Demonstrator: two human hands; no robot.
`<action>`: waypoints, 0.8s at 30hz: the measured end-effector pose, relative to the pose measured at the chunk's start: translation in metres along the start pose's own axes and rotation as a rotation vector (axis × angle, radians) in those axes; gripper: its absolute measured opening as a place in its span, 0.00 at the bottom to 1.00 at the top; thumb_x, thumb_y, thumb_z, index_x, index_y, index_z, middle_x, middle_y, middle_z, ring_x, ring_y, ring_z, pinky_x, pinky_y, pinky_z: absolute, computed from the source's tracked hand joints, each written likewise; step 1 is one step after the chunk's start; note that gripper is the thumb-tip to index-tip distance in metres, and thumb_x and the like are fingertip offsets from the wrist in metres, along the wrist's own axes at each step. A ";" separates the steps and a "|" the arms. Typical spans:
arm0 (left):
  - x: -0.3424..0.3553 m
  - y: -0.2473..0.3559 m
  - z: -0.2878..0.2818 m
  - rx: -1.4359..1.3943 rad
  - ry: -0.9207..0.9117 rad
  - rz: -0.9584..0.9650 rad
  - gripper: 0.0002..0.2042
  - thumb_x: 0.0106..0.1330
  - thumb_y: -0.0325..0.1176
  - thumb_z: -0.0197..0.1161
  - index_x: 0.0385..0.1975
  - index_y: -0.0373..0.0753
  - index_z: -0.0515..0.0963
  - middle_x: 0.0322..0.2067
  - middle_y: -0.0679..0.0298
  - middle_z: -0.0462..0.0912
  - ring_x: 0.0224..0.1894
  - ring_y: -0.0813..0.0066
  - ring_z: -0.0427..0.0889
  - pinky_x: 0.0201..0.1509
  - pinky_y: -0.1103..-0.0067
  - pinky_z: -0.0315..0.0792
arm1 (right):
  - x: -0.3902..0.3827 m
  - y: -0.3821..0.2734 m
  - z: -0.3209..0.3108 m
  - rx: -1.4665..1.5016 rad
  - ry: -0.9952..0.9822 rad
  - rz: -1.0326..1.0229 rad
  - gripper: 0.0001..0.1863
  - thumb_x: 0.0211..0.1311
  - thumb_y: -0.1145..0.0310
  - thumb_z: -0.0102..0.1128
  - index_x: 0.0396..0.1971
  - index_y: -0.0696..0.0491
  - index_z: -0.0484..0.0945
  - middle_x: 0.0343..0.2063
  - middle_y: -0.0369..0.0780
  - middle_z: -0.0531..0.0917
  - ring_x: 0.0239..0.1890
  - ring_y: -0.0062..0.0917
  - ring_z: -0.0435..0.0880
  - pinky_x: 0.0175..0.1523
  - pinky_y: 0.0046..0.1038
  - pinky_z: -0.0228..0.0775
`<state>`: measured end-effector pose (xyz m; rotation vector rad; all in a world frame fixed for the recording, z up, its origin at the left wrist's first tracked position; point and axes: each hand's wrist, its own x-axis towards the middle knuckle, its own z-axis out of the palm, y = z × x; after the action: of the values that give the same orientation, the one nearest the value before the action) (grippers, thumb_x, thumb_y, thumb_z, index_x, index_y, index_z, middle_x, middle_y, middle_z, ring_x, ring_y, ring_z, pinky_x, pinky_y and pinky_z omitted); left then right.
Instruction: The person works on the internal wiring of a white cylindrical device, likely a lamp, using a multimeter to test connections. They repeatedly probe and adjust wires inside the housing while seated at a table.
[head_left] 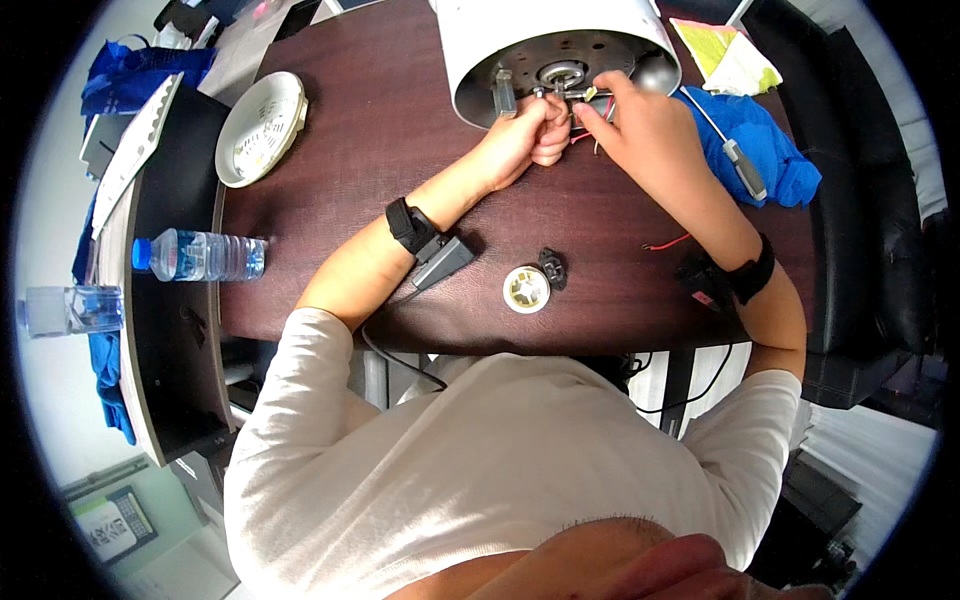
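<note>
A white cylindrical appliance housing (545, 25) lies on its side at the far middle of the table, its open metal underside facing me. Inside show a round central fitting (562, 76), a metal bracket (504, 92) and several thin wires (590, 133), some red. My left hand (530, 138) is closed, its fingers pinched at the rim below the fitting; what they grip is hidden. From the right, my right hand (640, 120) reaches into the opening, thumb and forefinger bent around a small part among the wires, too small to name.
Near me lie a round white part with metal contacts (526, 289) and a black socket (551, 268). A whitish round base (262, 130) and a water bottle (200, 256) are at left. On a blue cloth (775, 165) at right rests a screwdriver (742, 168); a yellow-white cloth (728, 58) lies behind.
</note>
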<state>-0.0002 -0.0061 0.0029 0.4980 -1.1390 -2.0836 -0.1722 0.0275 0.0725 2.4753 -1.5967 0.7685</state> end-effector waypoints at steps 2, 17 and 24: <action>0.000 0.002 0.000 0.062 0.023 -0.018 0.11 0.66 0.36 0.41 0.21 0.43 0.59 0.15 0.74 0.55 0.15 0.85 0.50 0.18 0.84 0.46 | 0.003 -0.002 0.007 -0.058 0.027 -0.030 0.16 0.56 0.55 0.59 0.28 0.55 0.76 0.12 0.43 0.78 0.17 0.36 0.80 0.21 0.33 0.71; -0.025 0.011 0.036 1.378 0.669 0.155 0.18 0.62 0.42 0.47 0.28 0.29 0.73 0.24 0.44 0.78 0.29 0.49 0.80 0.34 0.62 0.74 | 0.014 -0.006 0.020 0.032 0.030 -0.039 0.13 0.54 0.59 0.62 0.24 0.55 0.78 0.13 0.46 0.78 0.18 0.39 0.80 0.22 0.34 0.73; -0.024 0.004 0.032 1.367 0.683 0.306 0.18 0.62 0.38 0.48 0.22 0.28 0.76 0.22 0.42 0.78 0.29 0.47 0.80 0.33 0.61 0.74 | 0.018 -0.008 0.025 0.100 0.032 -0.082 0.11 0.56 0.61 0.60 0.26 0.54 0.77 0.13 0.46 0.78 0.18 0.39 0.80 0.22 0.34 0.73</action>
<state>-0.0021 0.0283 0.0237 1.3803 -1.8596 -0.4956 -0.1504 0.0079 0.0601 2.5649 -1.4701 0.8921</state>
